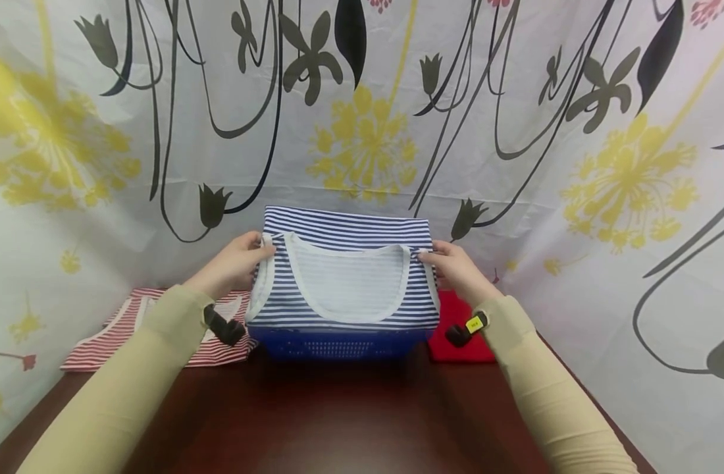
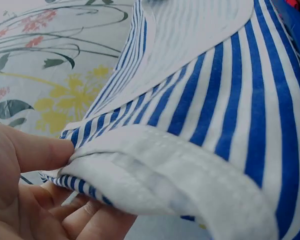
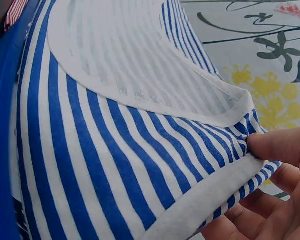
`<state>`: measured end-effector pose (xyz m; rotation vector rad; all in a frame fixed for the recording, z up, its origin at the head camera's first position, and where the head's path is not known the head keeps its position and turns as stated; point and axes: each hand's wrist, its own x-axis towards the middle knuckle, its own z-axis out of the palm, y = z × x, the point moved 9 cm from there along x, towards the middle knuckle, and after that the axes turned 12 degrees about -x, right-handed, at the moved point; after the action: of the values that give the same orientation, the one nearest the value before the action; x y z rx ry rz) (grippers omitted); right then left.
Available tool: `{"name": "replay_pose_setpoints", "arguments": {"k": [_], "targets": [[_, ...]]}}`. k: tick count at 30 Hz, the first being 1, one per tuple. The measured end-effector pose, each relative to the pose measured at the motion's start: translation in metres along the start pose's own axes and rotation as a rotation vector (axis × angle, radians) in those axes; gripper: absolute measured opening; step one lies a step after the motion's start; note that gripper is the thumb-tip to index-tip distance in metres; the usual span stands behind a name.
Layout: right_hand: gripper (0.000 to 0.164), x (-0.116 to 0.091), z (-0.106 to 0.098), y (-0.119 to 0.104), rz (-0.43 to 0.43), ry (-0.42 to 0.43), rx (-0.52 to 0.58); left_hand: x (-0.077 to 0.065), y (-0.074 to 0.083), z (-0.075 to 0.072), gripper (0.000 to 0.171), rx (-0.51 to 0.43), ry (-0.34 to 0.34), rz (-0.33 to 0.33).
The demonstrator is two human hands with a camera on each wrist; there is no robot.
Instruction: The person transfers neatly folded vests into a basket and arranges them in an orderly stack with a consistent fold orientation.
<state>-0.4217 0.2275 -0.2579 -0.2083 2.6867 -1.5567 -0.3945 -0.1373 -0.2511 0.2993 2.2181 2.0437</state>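
Observation:
A blue-and-white striped tank top (image 1: pixel 418 299) with white trim is held up by its two shoulders, its wide neckline facing me. My left hand (image 1: pixel 234 260) pinches the left shoulder between thumb and fingers; in the left wrist view the thumb (image 2: pixel 40 147) presses on the white armhole edge. The right shoulder is pinched by my right hand (image 1: pixel 457 266), and the right wrist view shows that thumb (image 3: pixel 275 145) on the striped cloth. Directly below, a blue plastic basket (image 1: pixel 338 345) stands on the table, its upper part and inside hidden by the tank top.
Red-and-white striped clothing (image 1: pixel 110 336) lies flat left of the basket, partly behind my left forearm. A plain red cloth (image 1: pixel 463 345) lies to its right. The dark brown table (image 1: pixel 338 421) reaches to a floral-patterned curtain (image 1: pixel 374 59) at the back and sides.

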Motion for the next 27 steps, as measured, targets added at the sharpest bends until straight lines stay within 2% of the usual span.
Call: {"name": "replay_pose_setpoints", "arguments": {"k": [4,7,12,17,19,24,27], "targets": [[0.060,0.007,-0.003,-0.003,0.060,-0.017,-0.021,0.008,0.005,-0.005,0.037,0.003,0.012,-0.010],[0.062,0.012,0.000,-0.004,0.092,-0.063,0.019,0.014,0.007,-0.010,0.040,0.056,0.034,-0.013],[0.054,0.019,0.005,-0.006,0.085,-0.122,0.105,0.023,0.009,-0.018,0.048,0.121,0.072,-0.009],[0.057,0.031,0.001,-0.004,0.073,-0.116,0.068,0.033,0.006,-0.021,0.049,0.099,0.094,-0.024],[0.060,0.035,0.001,-0.001,0.104,-0.122,0.081,0.038,0.004,-0.022,0.049,0.075,0.100,-0.033],[0.054,0.041,0.002,0.001,0.131,-0.118,0.066,0.050,-0.006,-0.024,0.051,0.025,0.114,-0.080],[0.050,0.044,-0.001,0.002,0.121,-0.101,0.011,0.057,-0.013,-0.023,0.053,0.000,0.110,-0.119]]}}
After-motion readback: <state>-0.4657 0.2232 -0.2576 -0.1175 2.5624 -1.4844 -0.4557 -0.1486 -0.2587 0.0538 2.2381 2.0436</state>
